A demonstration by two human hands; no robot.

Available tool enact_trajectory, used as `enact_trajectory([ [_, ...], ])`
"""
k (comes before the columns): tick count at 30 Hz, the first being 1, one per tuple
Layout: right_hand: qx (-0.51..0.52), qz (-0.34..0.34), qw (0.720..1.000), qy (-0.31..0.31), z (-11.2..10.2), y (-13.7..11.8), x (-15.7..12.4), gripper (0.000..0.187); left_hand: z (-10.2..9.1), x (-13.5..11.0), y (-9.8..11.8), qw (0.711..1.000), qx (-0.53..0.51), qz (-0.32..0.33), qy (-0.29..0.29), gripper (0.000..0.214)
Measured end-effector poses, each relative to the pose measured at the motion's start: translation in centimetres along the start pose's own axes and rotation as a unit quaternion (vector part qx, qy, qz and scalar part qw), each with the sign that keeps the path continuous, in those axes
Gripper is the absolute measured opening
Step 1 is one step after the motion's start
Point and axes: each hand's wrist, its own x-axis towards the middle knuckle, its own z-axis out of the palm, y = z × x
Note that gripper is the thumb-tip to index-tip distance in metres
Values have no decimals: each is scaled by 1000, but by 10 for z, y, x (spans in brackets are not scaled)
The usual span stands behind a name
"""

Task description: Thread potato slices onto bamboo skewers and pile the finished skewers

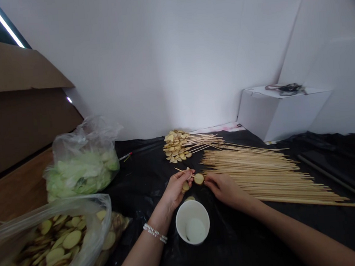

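Observation:
My left hand (182, 183) is closed around a thin wooden skewer (181, 170), which slants up and left past the fingers. A few potato slices (185, 186) are tucked in its palm. Between my two hands a round potato slice (199, 178) sits by the skewer. My right hand (221, 186) pinches this slice at its right edge; whether it also touches the skewer I cannot tell. Just below the hands stands a white tub (193, 222). To the right lies a wide spread of bare wooden skewers (261, 171).
Farther back, skewers with potato slices (177, 145) lie piled. At the left are an open plastic bag of potato slices (60, 246) and a bag of pale green vegetable pieces (83, 170). A pen (125, 155) lies behind. A white box (282, 109) stands back right on black sheeting.

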Motion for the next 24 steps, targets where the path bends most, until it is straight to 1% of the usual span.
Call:
enact_trajectory([
  [8,-2,5,1000,0,-1,0,1,20,0,0,0,1000,-14,-8,6,35],
  [13,-14,2,1000,8,-2,0,2,21,0,1,1,999,-43,-15,28,46],
  [19,-5,-5,1000,15,-3,-1,2,19,0,1,-2,999,-9,29,29,30],
  [24,-28,-6,999,25,-2,-2,1,19,0,0,-3,999,12,39,26,28],
])
